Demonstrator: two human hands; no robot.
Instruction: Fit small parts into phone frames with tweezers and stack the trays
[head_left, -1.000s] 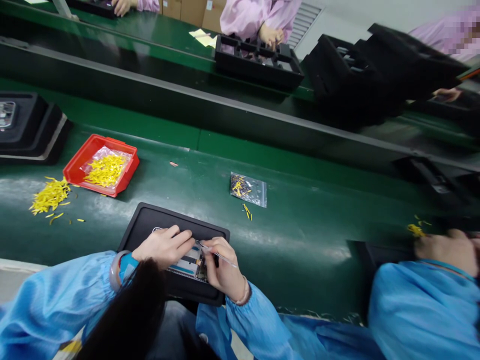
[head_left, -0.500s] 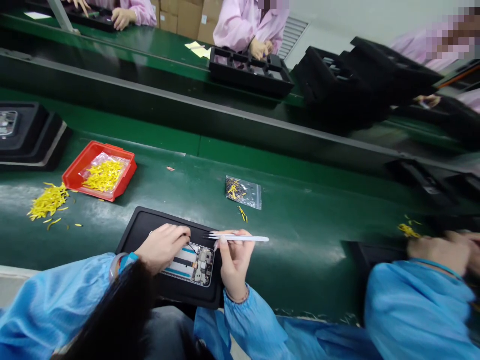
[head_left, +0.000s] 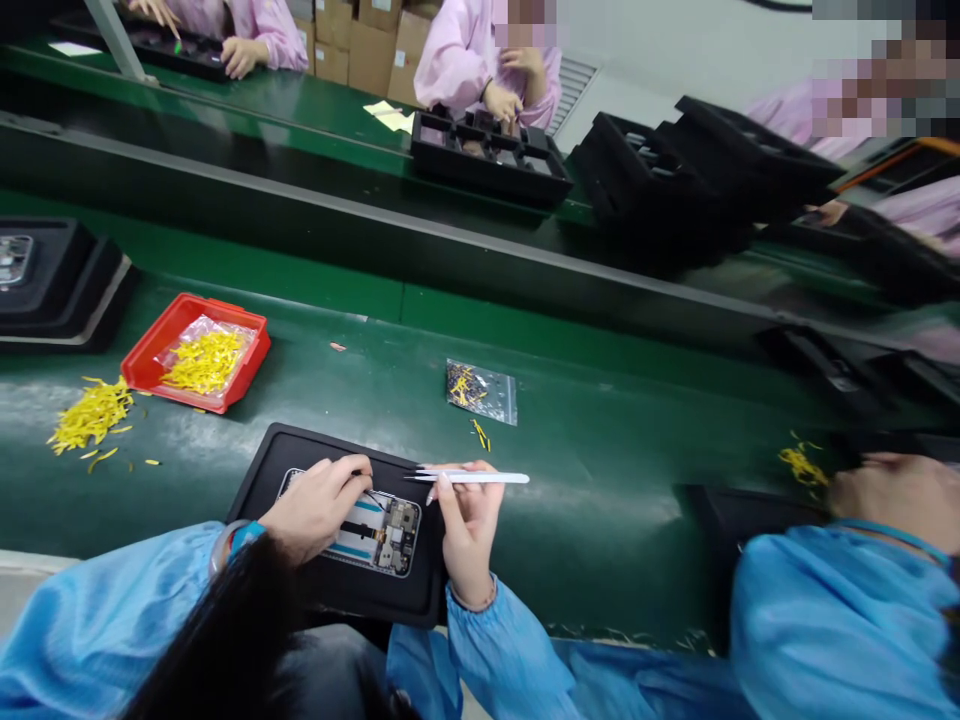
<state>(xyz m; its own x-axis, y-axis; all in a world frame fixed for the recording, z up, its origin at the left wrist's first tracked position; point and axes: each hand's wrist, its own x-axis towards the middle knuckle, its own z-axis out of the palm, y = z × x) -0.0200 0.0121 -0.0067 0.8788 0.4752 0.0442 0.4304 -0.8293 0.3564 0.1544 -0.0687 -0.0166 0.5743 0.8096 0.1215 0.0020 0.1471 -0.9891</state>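
Note:
An opened phone with its circuit board and blue strips showing lies in a black foam tray in front of me. My left hand rests across the phone, fingers curled and pinched at its upper edge. From those fingertips a thin black cable runs toward the board; the exact grip is partly hidden. In my right hand is a pair of white tweezers, held level just right of the phone. Their dark tips point left above the tray, apart from the phone.
Left stands a red bin of yellow strips, beside a loose yellow pile. A clear zip bag lies ahead. Stacked black trays sit far left. A co-worker's blue sleeve is at right; people in pink work across the bench.
The view has shifted slightly, and the phone sits a little lower and further left. Both my hands keep nearly the same pose, the tweezers still held beside the phone.

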